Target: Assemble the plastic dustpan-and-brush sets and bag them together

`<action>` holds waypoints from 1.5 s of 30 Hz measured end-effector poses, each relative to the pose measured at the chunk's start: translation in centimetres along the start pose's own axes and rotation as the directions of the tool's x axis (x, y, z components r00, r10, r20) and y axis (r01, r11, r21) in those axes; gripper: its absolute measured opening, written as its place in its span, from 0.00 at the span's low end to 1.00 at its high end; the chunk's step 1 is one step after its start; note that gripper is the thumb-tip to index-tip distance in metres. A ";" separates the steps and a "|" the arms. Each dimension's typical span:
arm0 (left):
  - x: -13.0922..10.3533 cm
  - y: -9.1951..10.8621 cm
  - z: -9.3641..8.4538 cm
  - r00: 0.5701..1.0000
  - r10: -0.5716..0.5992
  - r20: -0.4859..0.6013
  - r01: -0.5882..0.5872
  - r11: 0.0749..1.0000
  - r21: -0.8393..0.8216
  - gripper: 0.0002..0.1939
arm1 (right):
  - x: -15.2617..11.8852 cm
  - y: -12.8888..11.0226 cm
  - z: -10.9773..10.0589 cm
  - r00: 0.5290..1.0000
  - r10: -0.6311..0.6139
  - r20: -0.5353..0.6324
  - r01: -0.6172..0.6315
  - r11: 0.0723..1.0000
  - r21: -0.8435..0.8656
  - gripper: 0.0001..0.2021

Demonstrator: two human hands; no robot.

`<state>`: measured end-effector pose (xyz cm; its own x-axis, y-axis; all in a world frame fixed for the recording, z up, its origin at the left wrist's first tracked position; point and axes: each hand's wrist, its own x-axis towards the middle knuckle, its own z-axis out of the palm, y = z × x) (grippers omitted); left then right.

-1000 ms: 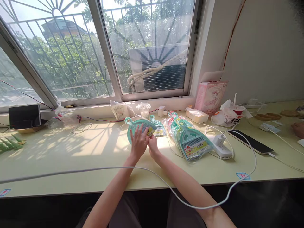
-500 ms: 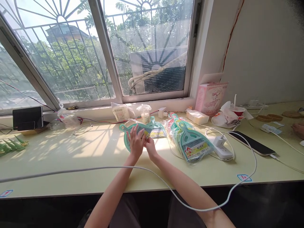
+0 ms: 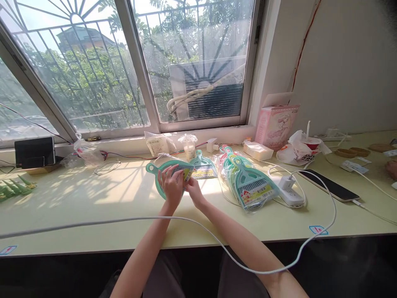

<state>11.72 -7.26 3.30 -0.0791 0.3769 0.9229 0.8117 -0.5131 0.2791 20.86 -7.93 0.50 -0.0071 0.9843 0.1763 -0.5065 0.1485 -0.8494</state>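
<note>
A green dustpan and brush set [image 3: 161, 166] with a printed label is held up a little above the table, tilted, its handle loop pointing left. My left hand [image 3: 171, 184] lies across its front, fingers curled over the brush and gripping it. My right hand [image 3: 194, 191] pinches its right edge near the label; its fingertips are partly hidden. Just behind lies another green dustpan and brush set [image 3: 200, 165]. To the right is an overlapping pile of bagged dustpan sets [image 3: 254, 186], mostly green with some pink.
A white cable [image 3: 133, 217] crosses in front of my forearms. Right of the pile are a white power adapter [image 3: 291, 196] and a phone [image 3: 330, 186]. A plastic cup [image 3: 189, 149], a pink box [image 3: 276, 128] and a dark tablet [image 3: 34, 152] stand along the back. Another person's hand [image 3: 391, 169] shows at far right.
Both hands and the held set have shifted slightly left, and the set has turned a little. My grip stays on it. The view has moved slightly.
</note>
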 end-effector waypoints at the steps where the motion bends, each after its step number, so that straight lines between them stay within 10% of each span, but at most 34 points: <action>1: 0.0 0.0 0.0 1.000 -0.006 -0.014 0.005 1.000 -0.017 0.06 | 0.0 -0.1 0.0 1.000 0.004 0.005 -0.004 1.000 0.005 0.17; 22: 0.4 0.0 -0.3 0.989 -0.138 0.056 0.133 0.987 0.095 0.09 | 0.2 0.4 -0.1 0.999 -0.040 0.038 0.043 0.995 -0.095 0.16; 26: 0.4 0.0 0.1 0.979 -0.189 0.079 0.186 0.982 0.045 0.21 | 0.4 0.9 -0.5 1.000 0.004 -0.009 -0.004 0.998 -0.055 0.19; 39: -1.0 -0.5 1.3 0.933 0.190 0.306 -0.174 0.982 -0.078 0.17 | 0.8 0.2 -1.3 0.997 0.033 -0.075 -0.028 0.997 0.073 0.18; 45: -0.7 1.6 0.3 0.939 0.121 0.323 -0.102 0.992 -0.076 0.15 | 0.9 0.2 -1.2 0.995 0.026 -0.100 -0.015 0.994 0.111 0.17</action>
<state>13.27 -8.08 2.99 0.2113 0.5405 0.8144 0.7694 -0.6058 0.2024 21.80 -6.92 -0.14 0.0661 0.9925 0.1033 -0.5987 0.1223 -0.7916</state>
